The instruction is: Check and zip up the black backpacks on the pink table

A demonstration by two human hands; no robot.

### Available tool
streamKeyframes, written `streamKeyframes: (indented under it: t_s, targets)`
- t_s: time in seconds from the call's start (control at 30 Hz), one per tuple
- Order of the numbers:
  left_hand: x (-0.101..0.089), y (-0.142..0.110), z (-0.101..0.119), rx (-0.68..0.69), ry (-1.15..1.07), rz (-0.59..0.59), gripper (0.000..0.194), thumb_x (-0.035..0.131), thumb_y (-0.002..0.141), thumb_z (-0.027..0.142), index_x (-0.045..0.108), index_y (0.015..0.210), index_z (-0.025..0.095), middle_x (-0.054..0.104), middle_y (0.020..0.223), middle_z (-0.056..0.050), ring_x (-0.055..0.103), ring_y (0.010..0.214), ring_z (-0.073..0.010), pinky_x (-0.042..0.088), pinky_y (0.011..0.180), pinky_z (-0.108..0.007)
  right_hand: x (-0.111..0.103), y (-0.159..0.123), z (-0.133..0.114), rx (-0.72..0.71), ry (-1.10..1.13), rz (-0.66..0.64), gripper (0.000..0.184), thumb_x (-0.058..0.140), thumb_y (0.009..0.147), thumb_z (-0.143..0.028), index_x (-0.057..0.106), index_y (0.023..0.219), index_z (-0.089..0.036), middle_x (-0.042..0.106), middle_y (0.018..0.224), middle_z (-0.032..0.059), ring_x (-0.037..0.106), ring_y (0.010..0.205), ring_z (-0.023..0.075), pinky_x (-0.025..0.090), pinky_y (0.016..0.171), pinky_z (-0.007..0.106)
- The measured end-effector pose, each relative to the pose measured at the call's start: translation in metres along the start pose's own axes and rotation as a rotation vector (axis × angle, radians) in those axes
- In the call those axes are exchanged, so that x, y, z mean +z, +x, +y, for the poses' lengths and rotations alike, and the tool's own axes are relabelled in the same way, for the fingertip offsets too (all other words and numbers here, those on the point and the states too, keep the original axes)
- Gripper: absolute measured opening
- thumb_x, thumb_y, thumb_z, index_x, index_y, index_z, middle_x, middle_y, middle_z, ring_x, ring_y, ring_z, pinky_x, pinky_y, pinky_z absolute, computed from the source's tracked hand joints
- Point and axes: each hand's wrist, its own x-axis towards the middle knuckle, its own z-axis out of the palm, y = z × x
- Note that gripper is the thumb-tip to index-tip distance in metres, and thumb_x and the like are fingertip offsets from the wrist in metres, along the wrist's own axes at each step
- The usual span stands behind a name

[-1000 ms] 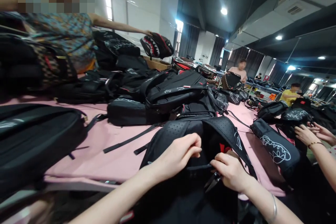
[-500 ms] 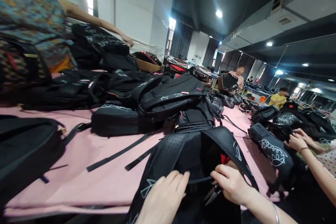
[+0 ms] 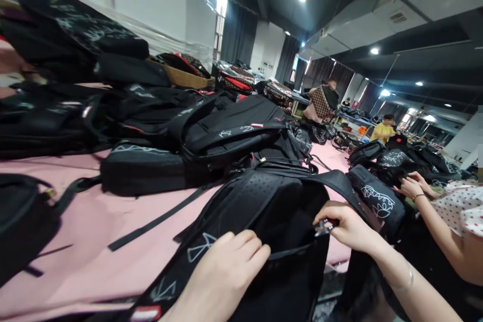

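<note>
A black backpack (image 3: 290, 271) with white scribbled lines on its side lies in front of me, its padded straps on the far side. My left hand (image 3: 234, 266) is closed over the edge of the backpack's fabric, fingers curled, thumb hidden. To its right, above the backpack's right edge, my right hand (image 3: 347, 224) is closed around small thread snips (image 3: 324, 227). The short metal blades stick out from the fingers, pointing left. A dark, slightly sagging edge runs across the backpack between my hands.
A pink-covered table (image 3: 86, 256) carries several black backpacks (image 3: 234, 131). One strap (image 3: 154, 219) trails across its surface. At the right, a co-worker's hands (image 3: 411, 186) handle a black bag. Checkered bags (image 3: 279, 91) and a cardboard box (image 3: 188, 78) stand farther back.
My right hand with the snips has risen from the backpack's front to its right edge. My left hand stays on the backpack. The view has turned right; the co-worker at left is mostly gone.
</note>
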Motion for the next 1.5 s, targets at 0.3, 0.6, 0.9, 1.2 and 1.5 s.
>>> streamKeyframes:
  t_s: [0.3,0.6,0.9,1.2,1.5]
  targets:
    - [0.001,-0.015,-0.033,-0.107,0.040,-0.121,0.022,0.039,0.085,0.016,0.061,0.085,0.020,0.063,0.079,-0.003,0.055,0.070,-0.0158,0.039,0.059,-0.027,0.066,0.034,0.016,-0.407,-0.431,-0.186,0.022,0.048,0.070,-0.006,0.058,0.085,-0.019,0.053,0.071,-0.0004,0.048,0.061,0.0120,0.035,0.059,0.026]
    - [0.041,0.061,-0.046,0.338,0.129,-0.526,0.017,0.059,0.076,0.018,0.060,0.059,0.018,0.060,0.065,-0.003,0.052,0.065,-0.0162,0.033,0.053,-0.029,0.076,0.036,0.040,-0.592,-0.360,-0.201,0.014,0.043,0.072,-0.008,0.053,0.074,-0.018,0.048,0.066,-0.0010,0.043,0.058,0.0113,0.033,0.058,0.024]
    - [0.077,0.091,-0.066,0.229,0.160,-0.686,0.020,0.047,0.080,0.012,0.064,0.071,0.016,0.063,0.073,-0.005,0.057,0.060,-0.0151,0.036,0.052,-0.028,0.072,0.060,0.085,-0.314,0.046,-0.120,0.018,0.049,0.067,-0.004,0.054,0.079,-0.017,0.050,0.071,-0.0015,0.046,0.064,0.0110,0.035,0.057,0.020]
    - [0.071,0.086,-0.058,-0.303,0.273,-0.802,0.030,0.035,0.080,0.007,0.064,0.086,0.012,0.061,0.081,-0.012,0.064,0.068,-0.0237,0.047,0.060,-0.033,0.063,0.087,0.091,0.000,0.443,-0.200,0.024,0.067,0.071,-0.028,0.052,0.087,-0.018,0.051,0.077,-0.0037,0.047,0.068,0.0105,0.038,0.061,0.021]
    - [0.064,0.069,-0.038,-0.529,0.298,-0.801,0.039,0.027,0.070,-0.007,0.059,0.087,0.007,0.058,0.087,-0.014,0.065,0.073,-0.0237,0.048,0.065,-0.033,0.062,0.078,0.070,-0.090,-0.135,-0.142,0.005,0.052,0.085,-0.022,0.048,0.085,-0.017,0.051,0.077,0.0008,0.048,0.071,0.0140,0.036,0.065,0.025]
